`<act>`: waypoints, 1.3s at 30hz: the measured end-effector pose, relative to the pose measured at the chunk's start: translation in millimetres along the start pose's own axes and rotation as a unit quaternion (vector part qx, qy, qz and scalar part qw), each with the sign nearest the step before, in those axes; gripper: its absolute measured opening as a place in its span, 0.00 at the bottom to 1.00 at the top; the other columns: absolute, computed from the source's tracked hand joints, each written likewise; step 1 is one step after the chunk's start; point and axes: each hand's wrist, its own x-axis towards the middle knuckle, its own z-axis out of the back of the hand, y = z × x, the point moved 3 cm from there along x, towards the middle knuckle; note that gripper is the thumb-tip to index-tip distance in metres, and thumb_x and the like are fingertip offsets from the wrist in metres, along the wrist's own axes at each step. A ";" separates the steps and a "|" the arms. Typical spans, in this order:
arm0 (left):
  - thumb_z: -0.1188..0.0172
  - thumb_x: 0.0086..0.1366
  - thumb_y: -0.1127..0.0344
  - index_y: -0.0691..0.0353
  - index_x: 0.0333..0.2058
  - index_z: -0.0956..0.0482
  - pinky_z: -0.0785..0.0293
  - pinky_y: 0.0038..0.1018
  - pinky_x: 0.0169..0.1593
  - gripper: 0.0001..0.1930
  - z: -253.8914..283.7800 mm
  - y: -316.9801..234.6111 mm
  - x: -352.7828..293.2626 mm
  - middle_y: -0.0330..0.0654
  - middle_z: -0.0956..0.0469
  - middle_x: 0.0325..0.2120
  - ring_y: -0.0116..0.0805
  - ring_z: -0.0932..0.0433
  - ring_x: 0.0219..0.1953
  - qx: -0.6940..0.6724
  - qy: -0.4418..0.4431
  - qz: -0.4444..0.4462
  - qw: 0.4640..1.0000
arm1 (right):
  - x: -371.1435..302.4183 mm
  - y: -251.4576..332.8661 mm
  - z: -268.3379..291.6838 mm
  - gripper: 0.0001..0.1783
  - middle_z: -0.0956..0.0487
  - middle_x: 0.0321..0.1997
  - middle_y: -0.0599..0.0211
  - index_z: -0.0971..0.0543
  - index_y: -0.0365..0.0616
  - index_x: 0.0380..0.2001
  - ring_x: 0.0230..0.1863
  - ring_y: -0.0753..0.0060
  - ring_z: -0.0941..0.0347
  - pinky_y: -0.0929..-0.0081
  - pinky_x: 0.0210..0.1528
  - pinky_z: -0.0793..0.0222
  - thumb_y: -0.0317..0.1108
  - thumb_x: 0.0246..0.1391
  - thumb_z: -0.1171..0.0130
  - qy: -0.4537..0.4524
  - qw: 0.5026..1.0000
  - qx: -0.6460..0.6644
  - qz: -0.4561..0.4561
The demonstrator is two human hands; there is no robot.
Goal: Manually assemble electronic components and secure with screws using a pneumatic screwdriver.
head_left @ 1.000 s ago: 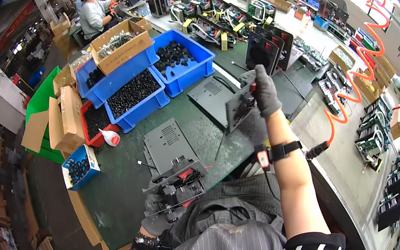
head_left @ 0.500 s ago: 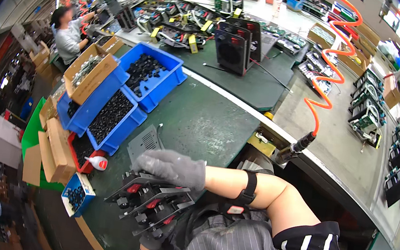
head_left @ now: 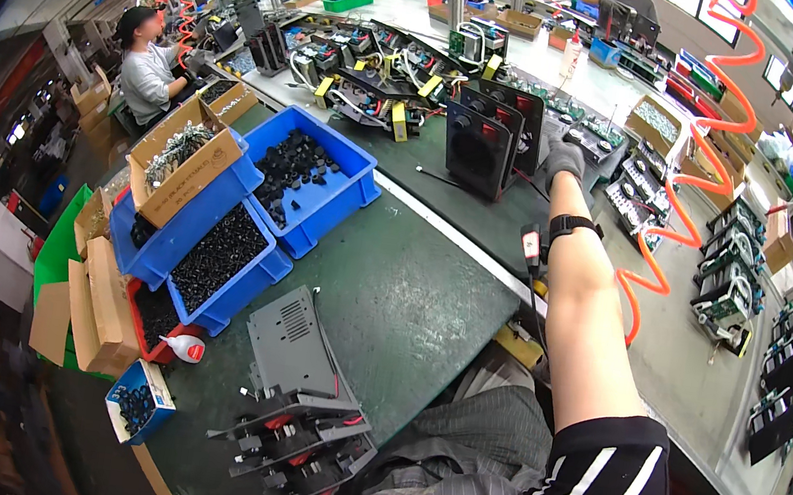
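My right arm stretches forward, and its grey-gloved hand (head_left: 565, 158) is at the right side of upright black panels (head_left: 480, 143) with round speaker-like grilles. A grey plate lies beside that hand; its fingers are too small and partly hidden to tell their grip. Close to my body, a stack of black panels with red and black fittings (head_left: 300, 450) rests at the near table edge, against my apron. A grey vented panel (head_left: 299, 340) lies flat just beyond the stack. My left hand does not show.
Blue bins (head_left: 225, 260) of small black parts stand at left, with a cardboard box (head_left: 181, 174) of metal pieces. A white-and-red bottle (head_left: 185, 348) lies nearby. An orange coiled hose (head_left: 684, 235) hangs at right. Circuit assemblies (head_left: 369, 74) crowd the far bench. Another person (head_left: 146, 79) works at far left.
My right hand has left the near panel stack and reached far forward to the upright panels. The vented panel shows more fully. My left wrist has dropped out of sight.
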 end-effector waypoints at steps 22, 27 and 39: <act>0.36 0.53 0.64 0.53 0.52 0.28 0.35 0.36 0.57 0.26 -17.8 3.1 55.0 0.42 0.25 0.48 0.41 0.30 0.53 -0.030 0.028 -0.008 0.999 | 27.0 7.7 -79.4 0.28 0.27 0.53 0.53 0.29 0.41 0.52 0.54 0.63 0.30 0.67 0.50 0.30 0.42 0.48 0.44 0.360 0.930 0.067 0.010; 0.36 0.53 0.63 0.54 0.53 0.28 0.35 0.36 0.57 0.26 -24.6 -1.5 62.2 0.42 0.25 0.48 0.41 0.30 0.53 -0.051 0.036 -0.026 0.998 | 21.9 -11.2 -69.8 0.12 0.20 0.33 0.53 0.23 0.36 0.35 0.31 0.60 0.22 0.69 0.34 0.23 0.31 0.52 0.52 0.321 0.900 0.294 0.003; 0.36 0.53 0.63 0.54 0.53 0.29 0.35 0.36 0.58 0.26 -33.8 -7.8 69.0 0.42 0.25 0.48 0.41 0.30 0.53 -0.088 0.045 -0.037 0.994 | -4.8 27.6 -36.6 0.16 0.19 0.36 0.60 0.20 0.34 0.38 0.38 0.70 0.24 0.76 0.43 0.31 0.33 0.46 0.38 0.188 0.852 0.487 0.030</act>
